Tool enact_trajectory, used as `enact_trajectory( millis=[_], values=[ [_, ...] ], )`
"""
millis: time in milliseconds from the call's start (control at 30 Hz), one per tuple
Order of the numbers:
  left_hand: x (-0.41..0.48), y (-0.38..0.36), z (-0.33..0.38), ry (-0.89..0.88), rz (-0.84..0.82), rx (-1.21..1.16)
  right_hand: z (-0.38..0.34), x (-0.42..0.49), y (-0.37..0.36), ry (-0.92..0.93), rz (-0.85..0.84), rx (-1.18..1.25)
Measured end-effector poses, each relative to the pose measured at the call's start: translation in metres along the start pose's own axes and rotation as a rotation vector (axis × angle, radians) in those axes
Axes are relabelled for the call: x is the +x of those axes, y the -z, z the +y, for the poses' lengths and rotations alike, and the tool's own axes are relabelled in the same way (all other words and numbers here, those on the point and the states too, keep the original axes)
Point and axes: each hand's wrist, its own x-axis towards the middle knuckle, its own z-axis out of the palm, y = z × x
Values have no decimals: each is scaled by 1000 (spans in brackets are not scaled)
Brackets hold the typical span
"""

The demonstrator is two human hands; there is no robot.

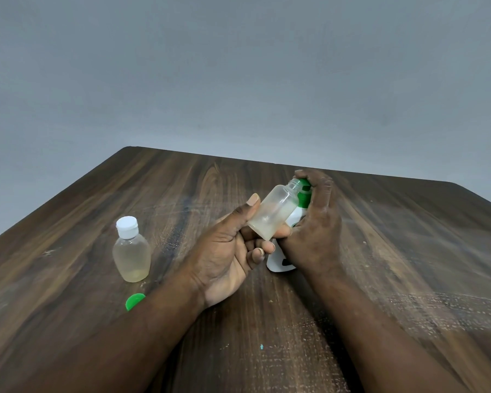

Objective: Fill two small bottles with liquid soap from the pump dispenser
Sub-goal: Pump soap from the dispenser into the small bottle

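Observation:
My left hand [233, 251] holds a small clear uncapped bottle [272, 214], tilted so its open mouth sits at the green pump head of the white dispenser [281, 262]. A little pale liquid lies in the tilted bottle's lower end. My right hand [315, 222] is wrapped over the dispenser, its fingers on top of the green pump [305, 194]; most of the dispenser is hidden behind it. A second small bottle [131, 251] with a white cap stands upright at the left, pale yellowish liquid in its bottom. A loose green cap [134, 301] lies near my left forearm.
Everything rests on a dark wooden table [408, 251] whose far edge meets a plain grey wall. A tiny teal speck [262, 346] lies on the wood between my forearms.

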Motion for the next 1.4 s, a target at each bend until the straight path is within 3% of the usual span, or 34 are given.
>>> enact_trajectory(
  millis=[1400],
  values=[
    [-2, -1, 0, 4, 8, -30, -1, 0, 0, -20, 14, -38]
  ],
)
